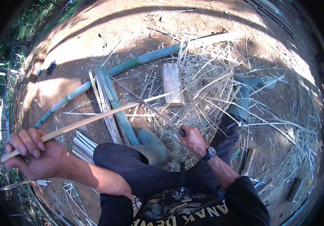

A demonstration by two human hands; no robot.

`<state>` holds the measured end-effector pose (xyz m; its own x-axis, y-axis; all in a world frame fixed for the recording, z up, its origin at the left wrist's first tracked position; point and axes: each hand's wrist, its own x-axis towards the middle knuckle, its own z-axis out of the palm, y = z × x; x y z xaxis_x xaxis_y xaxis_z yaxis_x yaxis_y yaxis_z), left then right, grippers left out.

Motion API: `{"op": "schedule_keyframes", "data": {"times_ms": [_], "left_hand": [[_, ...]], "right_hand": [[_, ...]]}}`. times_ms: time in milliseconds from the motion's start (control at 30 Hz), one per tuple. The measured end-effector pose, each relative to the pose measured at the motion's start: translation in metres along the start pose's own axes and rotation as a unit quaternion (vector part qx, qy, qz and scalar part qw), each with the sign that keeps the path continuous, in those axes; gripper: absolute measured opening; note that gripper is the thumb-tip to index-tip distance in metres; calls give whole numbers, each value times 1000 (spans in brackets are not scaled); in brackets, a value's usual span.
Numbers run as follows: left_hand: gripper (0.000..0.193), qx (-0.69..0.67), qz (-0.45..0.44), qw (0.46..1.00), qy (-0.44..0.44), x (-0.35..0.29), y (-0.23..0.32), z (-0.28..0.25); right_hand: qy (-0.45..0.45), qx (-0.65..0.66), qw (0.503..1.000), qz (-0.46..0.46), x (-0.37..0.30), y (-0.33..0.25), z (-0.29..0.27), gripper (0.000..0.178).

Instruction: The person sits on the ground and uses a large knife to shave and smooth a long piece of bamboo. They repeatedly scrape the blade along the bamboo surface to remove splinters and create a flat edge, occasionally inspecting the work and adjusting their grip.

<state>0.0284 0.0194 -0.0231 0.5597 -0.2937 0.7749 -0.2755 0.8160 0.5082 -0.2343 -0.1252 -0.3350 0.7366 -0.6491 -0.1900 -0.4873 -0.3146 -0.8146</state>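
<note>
My left hand (38,154), raised at the left, is closed round one end of a long pale bamboo strip (90,119). The strip slants up to the right, its far end by a wooden block (172,81). In front of my lap my right hand (193,140), with a watch on its wrist, grips the dark handle of a long, thin-bladed knife (158,113). The blade points up and left and crosses the strip in this view; whether they touch I cannot tell. Split green bamboo pieces (113,101) lie beyond my left knee.
A long green bamboo pole (132,63) curves across the ground ahead. Heaped shavings (207,79) surround the block. My green boots (152,147) stand either side of it. Pale split strips (83,146) lie beside my left knee, and short dark wood pieces (294,189) at the right.
</note>
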Motion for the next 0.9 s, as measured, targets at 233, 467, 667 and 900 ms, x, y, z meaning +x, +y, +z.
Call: {"op": "schedule_keyframes", "data": {"times_ms": [233, 467, 667, 900], "left_hand": [[36, 4, 11, 999, -35, 22, -18, -3], [37, 0, -27, 998, -51, 46, -29, -9], [37, 41, -19, 998, -53, 52, -45, -5], [25, 126, 12, 992, 10, 59, -46, -13]], "right_hand": [[12, -66, 992, 108, 29, 91, 18, 26], [27, -92, 987, 132, 45, 117, 33, 25], [30, -83, 977, 192, 44, 171, 36, 26], [40, -53, 989, 129, 28, 95, 44, 25]]}}
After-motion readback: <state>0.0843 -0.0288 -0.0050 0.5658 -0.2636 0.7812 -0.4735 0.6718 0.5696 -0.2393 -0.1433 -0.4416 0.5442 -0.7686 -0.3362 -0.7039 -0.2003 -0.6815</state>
